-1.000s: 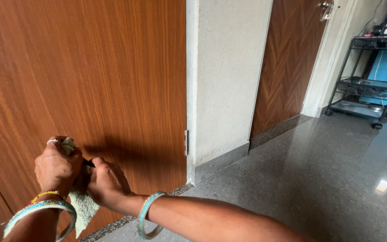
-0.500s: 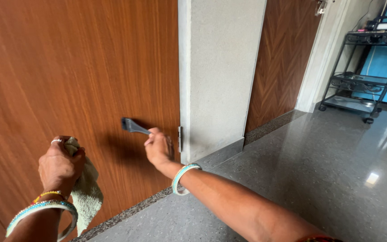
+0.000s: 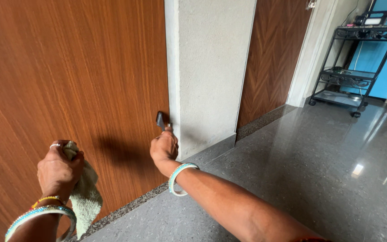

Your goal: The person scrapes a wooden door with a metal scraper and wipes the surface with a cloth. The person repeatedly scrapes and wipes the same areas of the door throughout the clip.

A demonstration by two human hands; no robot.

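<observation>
1. Leftmost, the left hand (image 3: 59,168) is closed in a fist around a pale green cloth (image 3: 86,197), with the fingers curled tight on the upper end; the rest of the cloth hangs loose below the hand, in front of the wooden door (image 3: 68,76). A silver ring sits on one finger, and beaded bangles (image 3: 41,215) in turquoise, yellow and red circle the wrist.
2. The wooden door is a brown panel with vertical grain and fills the left part of the view. Both hands cast soft shadows on it, and a speckled stone strip runs along its foot.
3. The right hand (image 3: 164,148) is raised near the door's right edge, fingers wrapped together around the handle of a small dark scraper (image 3: 160,120). The blade end points upward, at or just against the door surface right beside the grey jamb; whether it touches cannot be told. A turquoise bangle (image 3: 181,178) rings the right wrist.
4. A rough grey wall pillar (image 3: 211,67) stands just right of the scraper.
5. Beyond the pillar is a second wooden door (image 3: 272,58) with a herringbone grain.
6. The polished grey floor (image 3: 319,170) reflects light, and a black metal rack (image 3: 357,62) on wheels stands far right before a blue surface.
</observation>
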